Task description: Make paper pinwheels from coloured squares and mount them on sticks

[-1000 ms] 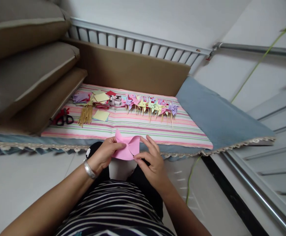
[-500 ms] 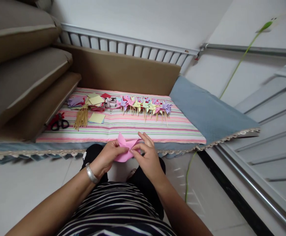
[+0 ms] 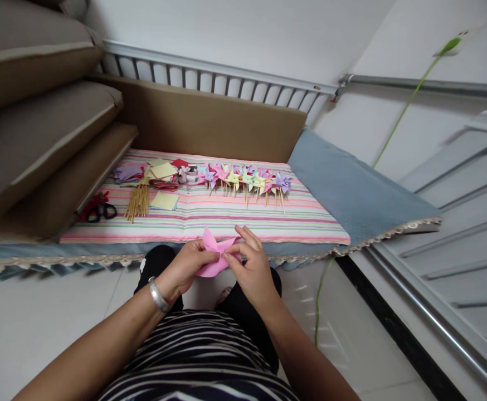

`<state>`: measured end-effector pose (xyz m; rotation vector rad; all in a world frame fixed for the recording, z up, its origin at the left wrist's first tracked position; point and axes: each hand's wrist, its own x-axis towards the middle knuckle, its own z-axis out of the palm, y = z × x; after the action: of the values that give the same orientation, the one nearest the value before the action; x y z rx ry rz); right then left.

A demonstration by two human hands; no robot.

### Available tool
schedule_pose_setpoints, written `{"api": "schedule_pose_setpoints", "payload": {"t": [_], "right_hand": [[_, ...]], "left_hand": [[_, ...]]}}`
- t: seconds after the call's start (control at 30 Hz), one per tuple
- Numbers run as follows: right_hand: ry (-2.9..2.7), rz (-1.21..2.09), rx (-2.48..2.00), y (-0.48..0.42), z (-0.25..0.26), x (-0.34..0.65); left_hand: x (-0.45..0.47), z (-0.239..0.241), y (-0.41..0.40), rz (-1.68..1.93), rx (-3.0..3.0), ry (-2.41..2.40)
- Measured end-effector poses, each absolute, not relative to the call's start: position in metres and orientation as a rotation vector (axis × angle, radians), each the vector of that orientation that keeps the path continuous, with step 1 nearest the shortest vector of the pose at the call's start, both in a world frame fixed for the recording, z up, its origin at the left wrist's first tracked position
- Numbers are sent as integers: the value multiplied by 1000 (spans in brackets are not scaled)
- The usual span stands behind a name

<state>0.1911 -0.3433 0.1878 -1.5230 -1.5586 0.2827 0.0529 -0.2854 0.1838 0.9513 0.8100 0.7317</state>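
A pink paper pinwheel [image 3: 212,268], its blades folded toward the middle, is held above my knees, in front of the couch edge. My left hand [image 3: 188,264] grips its left side, the thumb pressing near the centre. On the other side, my right hand [image 3: 249,262] pinches close to the pinwheel's middle with thumb and index finger, its other fingers raised. Whether a small pin sits between those fingertips is too small to tell. Finished pinwheels [image 3: 247,179] on sticks lie in a row on the striped cloth [image 3: 227,225] beyond my hands.
Left on the cloth are a bundle of thin sticks [image 3: 137,201], yellow paper squares [image 3: 165,200], stacked coloured paper [image 3: 162,170] and black-handled scissors [image 3: 101,210]. Large cushions [image 3: 43,133] are piled at the far left. A green cord [image 3: 319,301] runs down to the floor at right.
The pink pinwheel and my left hand have shifted very slightly to the right. My right hand keeps its pinch at the centre, and the things on the cloth stay put.
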Motion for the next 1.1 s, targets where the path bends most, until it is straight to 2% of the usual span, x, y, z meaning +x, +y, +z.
{"api": "schedule_pose_setpoints", "payload": {"t": [0.43,0.73,0.97,1.1], "right_hand": [[-1567,191,-1526,-345,186,192],[-1577,247,-1552,-343,202,197],[-1752,789,-1566,-329,218,208],[-1771,923,-1522,-322,215,211]], "left_hand": [[53,188,-289,707,938,693],[49,184,-281,678,1146,834],[52,192,-273,469,1414,823],[53,195,-272,438,1433,794]]}}
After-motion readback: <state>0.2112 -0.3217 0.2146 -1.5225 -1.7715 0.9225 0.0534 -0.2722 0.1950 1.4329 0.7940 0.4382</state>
